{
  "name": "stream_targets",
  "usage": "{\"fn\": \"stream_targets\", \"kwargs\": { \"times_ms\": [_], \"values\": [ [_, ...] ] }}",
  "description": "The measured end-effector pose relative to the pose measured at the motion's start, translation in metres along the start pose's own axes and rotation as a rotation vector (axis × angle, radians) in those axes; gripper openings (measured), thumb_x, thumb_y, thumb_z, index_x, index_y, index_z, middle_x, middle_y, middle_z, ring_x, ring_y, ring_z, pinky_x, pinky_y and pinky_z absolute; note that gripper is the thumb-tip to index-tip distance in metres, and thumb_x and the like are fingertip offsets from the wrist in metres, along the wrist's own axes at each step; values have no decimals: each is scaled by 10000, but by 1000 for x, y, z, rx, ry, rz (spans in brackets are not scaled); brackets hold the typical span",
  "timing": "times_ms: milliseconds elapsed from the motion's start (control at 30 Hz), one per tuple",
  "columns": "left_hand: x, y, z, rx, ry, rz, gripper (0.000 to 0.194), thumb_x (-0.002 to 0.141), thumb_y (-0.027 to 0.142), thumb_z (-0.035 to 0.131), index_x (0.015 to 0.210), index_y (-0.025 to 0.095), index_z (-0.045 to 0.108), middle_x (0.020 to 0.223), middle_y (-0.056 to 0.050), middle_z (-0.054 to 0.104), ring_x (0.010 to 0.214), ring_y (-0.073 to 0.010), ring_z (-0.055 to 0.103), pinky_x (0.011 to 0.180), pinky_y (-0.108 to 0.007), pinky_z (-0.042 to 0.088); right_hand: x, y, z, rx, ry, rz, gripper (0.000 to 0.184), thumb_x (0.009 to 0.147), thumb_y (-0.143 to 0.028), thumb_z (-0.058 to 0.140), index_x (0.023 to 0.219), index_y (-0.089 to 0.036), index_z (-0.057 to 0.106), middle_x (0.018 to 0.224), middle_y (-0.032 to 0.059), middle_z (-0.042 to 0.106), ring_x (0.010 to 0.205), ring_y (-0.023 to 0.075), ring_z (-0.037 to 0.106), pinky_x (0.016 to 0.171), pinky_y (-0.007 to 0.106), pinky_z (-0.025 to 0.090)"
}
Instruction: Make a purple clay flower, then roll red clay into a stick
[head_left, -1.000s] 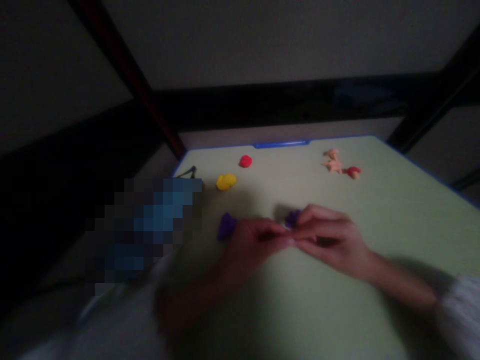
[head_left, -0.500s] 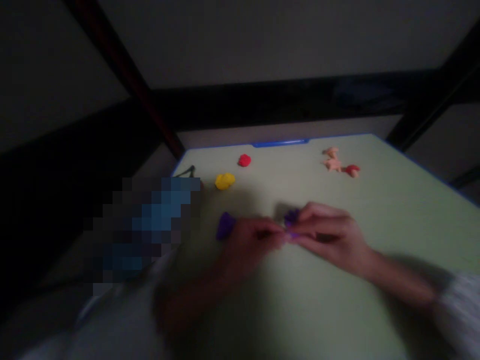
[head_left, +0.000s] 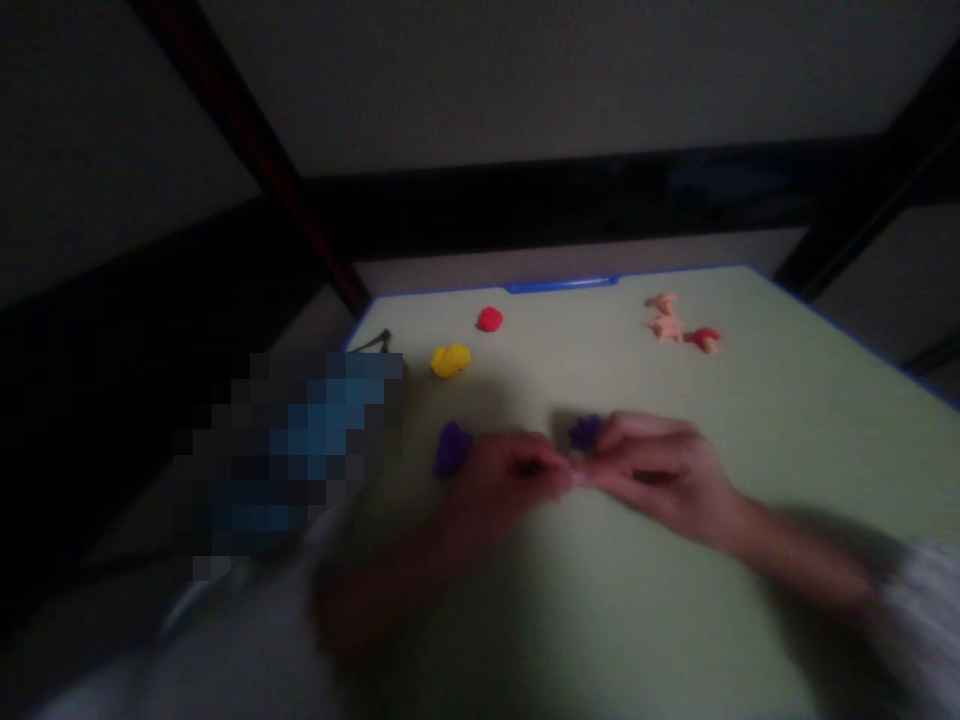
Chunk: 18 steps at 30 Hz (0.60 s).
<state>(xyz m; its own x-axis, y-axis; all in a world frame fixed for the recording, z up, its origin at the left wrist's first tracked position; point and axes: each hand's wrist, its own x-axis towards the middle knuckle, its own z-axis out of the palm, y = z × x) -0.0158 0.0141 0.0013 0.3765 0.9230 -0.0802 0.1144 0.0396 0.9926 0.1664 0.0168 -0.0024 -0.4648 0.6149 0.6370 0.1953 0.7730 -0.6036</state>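
My left hand [head_left: 517, 475] and my right hand [head_left: 664, 475] meet over the table, thumbs and fingers pinched together. Between the fingertips is a tiny piece of purple modelling clay, mostly hidden by the fingers. Just behind my right fingers lies a dark purple clay shape [head_left: 584, 433] with several petal-like lobes, partly covered by the hand. A larger lump of purple clay [head_left: 451, 449] rests against the far side of my left hand, or just behind it; I cannot tell if they touch.
On the pale table [head_left: 645, 620] lie a yellow clay lump [head_left: 451, 361] and a red clay lump [head_left: 490, 319]. Small peach clay figures [head_left: 665, 327] and a red-topped clay piece [head_left: 705, 340] sit at the far right. A blurred-out blue patch [head_left: 322, 430] covers the left side.
My right fingers have shifted slightly, and the purple clay at the fingertips shows less than before. More of the lobed purple shape behind them is visible.
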Motion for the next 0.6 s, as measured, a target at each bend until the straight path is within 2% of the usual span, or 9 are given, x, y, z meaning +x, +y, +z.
{"fn": "stream_targets", "kwargs": {
  "times_ms": [200,600],
  "values": [
    [0,1,3,-136,75,-42,274,746,315,591,544,130,609,560,4,541,568,-105,458,580,-243,356,2,-2,-3,-4,115,124,120,768,-216,681,869,-205,744,683,16,615,557,85,550,448,191,425],
    [-1,2,3,-76,58,-13,162,689,238,634,557,145,650,550,23,539,555,-96,461,560,-227,358,1,-2,-2,6,88,134,125,768,-220,681,876,-215,744,688,18,624,574,94,564,454,198,437]
  ]
}}
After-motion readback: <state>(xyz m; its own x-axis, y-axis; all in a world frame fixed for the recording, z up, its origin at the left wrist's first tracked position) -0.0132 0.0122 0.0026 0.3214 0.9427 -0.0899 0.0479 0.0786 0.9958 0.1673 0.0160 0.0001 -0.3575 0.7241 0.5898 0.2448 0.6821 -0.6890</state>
